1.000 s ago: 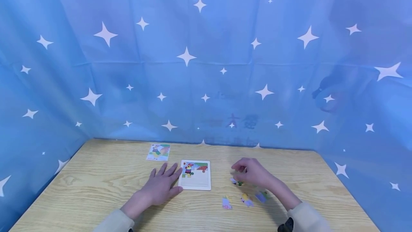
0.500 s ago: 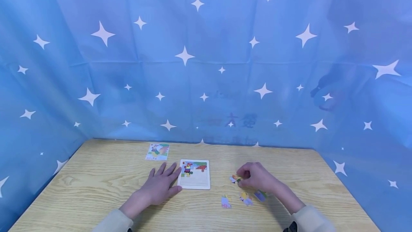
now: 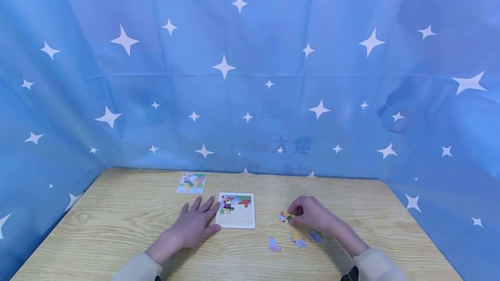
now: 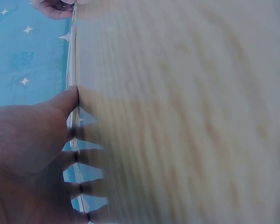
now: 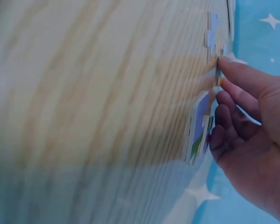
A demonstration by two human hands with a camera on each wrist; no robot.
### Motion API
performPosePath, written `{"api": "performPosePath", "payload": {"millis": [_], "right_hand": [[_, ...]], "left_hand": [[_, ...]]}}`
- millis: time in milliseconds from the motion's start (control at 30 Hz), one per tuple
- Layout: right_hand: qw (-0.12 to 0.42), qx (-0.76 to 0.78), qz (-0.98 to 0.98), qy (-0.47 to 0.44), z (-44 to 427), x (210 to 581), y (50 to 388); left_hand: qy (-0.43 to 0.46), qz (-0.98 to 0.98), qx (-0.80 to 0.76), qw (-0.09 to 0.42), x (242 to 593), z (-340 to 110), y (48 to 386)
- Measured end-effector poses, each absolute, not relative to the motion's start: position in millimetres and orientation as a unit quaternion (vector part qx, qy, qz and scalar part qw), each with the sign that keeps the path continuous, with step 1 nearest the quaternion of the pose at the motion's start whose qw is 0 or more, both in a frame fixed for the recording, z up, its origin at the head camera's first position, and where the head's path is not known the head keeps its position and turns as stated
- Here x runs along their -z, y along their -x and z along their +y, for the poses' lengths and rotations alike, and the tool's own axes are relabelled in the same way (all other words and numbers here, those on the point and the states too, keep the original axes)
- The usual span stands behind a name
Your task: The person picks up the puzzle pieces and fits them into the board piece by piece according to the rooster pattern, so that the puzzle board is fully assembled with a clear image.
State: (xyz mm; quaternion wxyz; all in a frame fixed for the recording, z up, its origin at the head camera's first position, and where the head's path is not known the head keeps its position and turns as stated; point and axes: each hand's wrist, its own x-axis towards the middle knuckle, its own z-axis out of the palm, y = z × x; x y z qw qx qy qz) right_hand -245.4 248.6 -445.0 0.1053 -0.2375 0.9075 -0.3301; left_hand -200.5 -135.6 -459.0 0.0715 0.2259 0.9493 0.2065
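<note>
My left hand [image 3: 196, 224] lies spread on the table, its fingertips and thumb at the left edge of the white puzzle tray [image 3: 238, 223]. Several rooster-picture pieces fill the upper part and left side of the tray; its lower right is bare. To the right of the tray, my right hand [image 3: 312, 215] pinches a colourful puzzle piece [image 3: 284, 217] between thumb and forefinger, close to the tabletop. In the right wrist view the thumb [image 5: 242, 74] is seen gripping it, while the other fingers curl beneath.
Loose puzzle pieces lie nearer me: a lilac one [image 3: 274, 244], a yellow-and-lilac one [image 3: 298, 241] and a purple-and-green one [image 3: 315, 236]. A rooster picture card [image 3: 191, 184] lies at the back left. A blue star-patterned curtain [image 3: 250, 99] borders the wooden table [image 3: 129, 211].
My right hand has come down slightly toward me and taken a puzzle piece between thumb and forefinger. The left hand keeps its place beside the tray.
</note>
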Motion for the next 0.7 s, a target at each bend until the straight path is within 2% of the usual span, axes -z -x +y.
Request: {"api": "performPosePath", "payload": {"millis": [167, 700], "right_hand": [[0.120, 0.334, 0.903, 0.243, 244.1, 442.8, 247.5], [0.102, 0.403, 0.870, 0.264, 212.9, 435.4, 254.3]], "left_hand": [[-0.215, 0.951, -0.208, 0.075, 456.5, -135.1, 199.2], [-0.220, 0.950, -0.208, 0.076, 458.5, -135.6, 200.4]]}}
